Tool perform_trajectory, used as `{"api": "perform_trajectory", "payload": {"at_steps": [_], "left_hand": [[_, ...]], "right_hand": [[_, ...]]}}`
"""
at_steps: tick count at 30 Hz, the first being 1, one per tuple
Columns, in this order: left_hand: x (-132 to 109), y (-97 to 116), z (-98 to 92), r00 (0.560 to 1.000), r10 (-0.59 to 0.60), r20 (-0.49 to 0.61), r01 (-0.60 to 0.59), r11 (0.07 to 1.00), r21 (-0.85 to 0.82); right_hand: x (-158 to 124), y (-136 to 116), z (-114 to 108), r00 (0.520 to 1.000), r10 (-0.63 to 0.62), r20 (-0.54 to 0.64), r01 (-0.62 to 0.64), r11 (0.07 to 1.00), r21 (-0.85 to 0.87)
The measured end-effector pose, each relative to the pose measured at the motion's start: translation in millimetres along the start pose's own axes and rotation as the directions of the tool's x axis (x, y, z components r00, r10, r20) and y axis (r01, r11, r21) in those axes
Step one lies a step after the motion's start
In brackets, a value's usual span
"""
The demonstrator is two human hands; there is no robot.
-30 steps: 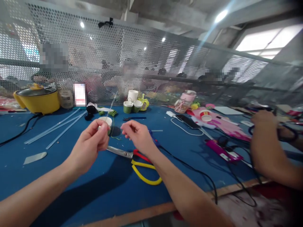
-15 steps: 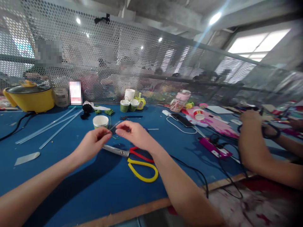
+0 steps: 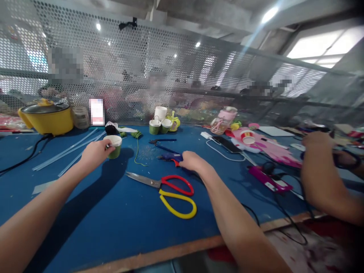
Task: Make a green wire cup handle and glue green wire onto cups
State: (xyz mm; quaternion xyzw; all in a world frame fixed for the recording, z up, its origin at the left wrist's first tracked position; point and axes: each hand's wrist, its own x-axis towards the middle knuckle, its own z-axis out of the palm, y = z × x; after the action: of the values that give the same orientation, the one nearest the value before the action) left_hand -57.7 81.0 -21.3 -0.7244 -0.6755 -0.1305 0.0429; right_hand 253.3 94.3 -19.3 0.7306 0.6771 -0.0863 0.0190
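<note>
My left hand [image 3: 98,151] is closed on the rim of a small white paper cup [image 3: 115,148] whose lower part is green. Across the table, my right hand [image 3: 193,161] grips a blue hot glue gun [image 3: 170,156] with a red trigger, its nozzle pointing left. Below the glue gun lie large scissors [image 3: 155,183] with one red and one yellow handle. Behind it rest dark-handled pliers [image 3: 163,142]. A green strand of yarn [image 3: 137,151] trails over the table from a small green ball [image 3: 136,134].
Clear glue sticks [image 3: 64,151] lie at the left, near a yellow electric pot [image 3: 47,118]. Small cups [image 3: 155,127] stand at the back. A purple power strip [image 3: 270,180] with cables is on the right, beside a co-worker's arm [image 3: 318,170].
My hands have moved apart from the middle. The left has taken hold of the cup, now further left; the right has moved right and gripped the glue gun.
</note>
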Motion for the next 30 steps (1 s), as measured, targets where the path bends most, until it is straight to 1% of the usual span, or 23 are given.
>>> {"api": "perform_trajectory", "payload": {"at_steps": [3, 5, 7, 9, 10, 11, 12, 13, 14, 15, 16, 17, 18, 19, 21, 23, 25, 28, 30], "left_hand": [[-2.6, -6.2, -1.4, 0.999, 0.002, 0.037, -0.001, 0.999, -0.033], [-5.9, -4.2, -4.2, 1.000, -0.009, -0.003, 0.009, 0.997, -0.070], [-11.1, 2.8, -9.5, 0.996, -0.026, -0.088, 0.015, 0.992, -0.126], [-18.0, 14.0, -15.7, 0.988, 0.005, -0.157, -0.043, 0.970, -0.239], [-22.0, 20.8, -18.3, 0.985, 0.020, -0.171, -0.076, 0.942, -0.328], [-26.3, 28.0, -20.0, 0.984, 0.033, -0.173, -0.107, 0.892, -0.439], [-30.7, 35.3, -20.7, 0.986, 0.053, -0.156, -0.134, 0.808, -0.574], [-35.1, 42.6, -20.4, 0.993, 0.076, -0.087, -0.116, 0.689, -0.716], [-39.5, 49.5, -19.0, 0.995, 0.099, 0.024, -0.035, 0.547, -0.837], [-43.6, 55.9, -16.8, 0.984, 0.121, 0.128, 0.068, 0.408, -0.910], [-47.4, 61.5, -14.2, 0.967, 0.150, 0.204, 0.156, 0.284, -0.946], [-50.7, 66.3, -11.3, 0.947, 0.182, 0.263, 0.230, 0.184, -0.956], [-53.5, 70.1, -8.7, 0.932, 0.201, 0.301, 0.285, 0.104, -0.953], [-55.6, 73.0, -6.4, 0.922, 0.219, 0.318, 0.316, 0.044, -0.948], [-57.9, 75.9, -3.8, 0.915, 0.244, 0.321, 0.337, -0.028, -0.941], [-58.2, 76.0, -3.4, 0.917, 0.251, 0.309, 0.334, -0.063, -0.940], [-57.2, 74.5, -4.2, 0.921, 0.243, 0.304, 0.333, -0.084, -0.939], [-55.2, 71.8, -5.1, 0.927, 0.228, 0.298, 0.326, -0.096, -0.940], [-54.1, 70.5, -5.1, 0.928, 0.224, 0.297, 0.322, -0.086, -0.943]], "right_hand": [[-0.4, 0.2, -1.0, 1.000, 0.026, 0.001, -0.026, 0.996, 0.085], [-1.8, 1.2, -1.4, 0.999, 0.033, -0.005, -0.031, 0.986, 0.165], [-4.4, 1.1, -1.2, 1.000, 0.024, -0.016, -0.019, 0.962, 0.272], [-8.3, -1.6, -2.0, 0.999, 0.004, -0.049, 0.016, 0.916, 0.400], [-11.0, -4.1, -3.3, 0.997, -0.007, -0.079, 0.043, 0.885, 0.464], [-14.1, -7.2, -5.3, 0.993, -0.018, -0.117, 0.076, 0.852, 0.519], [-17.7, -10.6, -7.8, 0.987, -0.026, -0.160, 0.112, 0.822, 0.559], [-21.9, -14.3, -10.9, 0.978, -0.037, -0.204, 0.155, 0.783, 0.602], [-26.5, -17.9, -14.0, 0.968, -0.056, -0.243, 0.205, 0.733, 0.648], [-31.5, -21.3, -16.9, 0.958, -0.083, -0.274, 0.258, 0.665, 0.701], [-36.7, -24.5, -19.2, 0.945, -0.123, -0.302, 0.319, 0.540, 0.779], [-41.8, -27.2, -20.7, 0.935, -0.171, -0.310, 0.354, 0.436, 0.827], [-46.7, -29.6, -21.4, 0.925, -0.208, -0.318, 0.375, 0.368, 0.851], [-51.2, -31.8, -21.3, 0.914, -0.237, -0.330, 0.395, 0.334, 0.855], [-58.4, -35.5, -19.5, 0.895, -0.271, -0.355, 0.434, 0.342, 0.833], [-63.4, -38.7, -17.5, 0.877, -0.292, -0.381, 0.470, 0.357, 0.807], [-67.0, -41.5, -16.4, 0.870, -0.299, -0.393, 0.487, 0.385, 0.784], [-71.6, -44.4, -16.3, 0.882, -0.236, -0.407, 0.470, 0.480, 0.741], [-74.3, -45.5, -16.1, 0.884, -0.189, -0.427, 0.457, 0.539, 0.707]]}}
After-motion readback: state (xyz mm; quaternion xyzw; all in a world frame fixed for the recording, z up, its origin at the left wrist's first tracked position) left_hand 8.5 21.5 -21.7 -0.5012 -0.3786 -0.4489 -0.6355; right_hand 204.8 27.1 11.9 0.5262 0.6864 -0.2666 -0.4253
